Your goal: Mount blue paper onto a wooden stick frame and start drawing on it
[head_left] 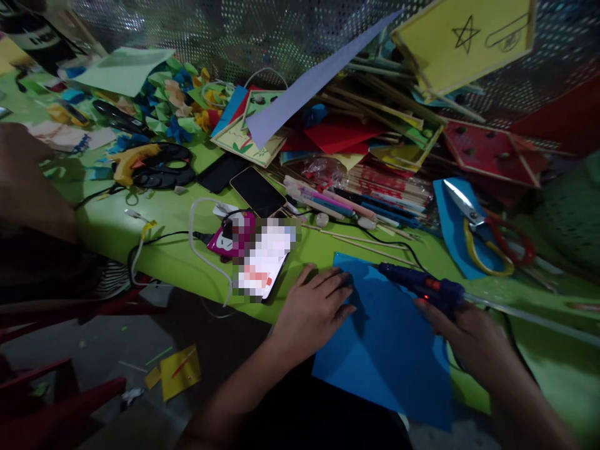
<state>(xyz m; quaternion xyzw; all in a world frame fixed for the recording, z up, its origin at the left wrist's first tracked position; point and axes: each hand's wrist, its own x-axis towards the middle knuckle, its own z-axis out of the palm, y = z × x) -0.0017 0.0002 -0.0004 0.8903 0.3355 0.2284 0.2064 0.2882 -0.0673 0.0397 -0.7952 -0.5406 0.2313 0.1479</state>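
A blue paper sheet (389, 337) lies at the near edge of the green table (169, 219), partly hanging over it. My left hand (312, 306) rests flat on the sheet's left corner, fingers stretched out. My right hand (469, 334) grips a dark blue glue gun (422, 286) with a small red light, its nozzle pointing left over the sheet's upper edge. A clear glue stick juts from the gun's back toward the right.
Two phones (257, 190) and cables lie left of the sheet. Scissors (487, 228) lie on blue paper at right; a yellow glue gun (131, 162) and black scissors sit at left. Coloured paper, sticks and pens pile up behind. Another person's arm (28, 181) is at far left.
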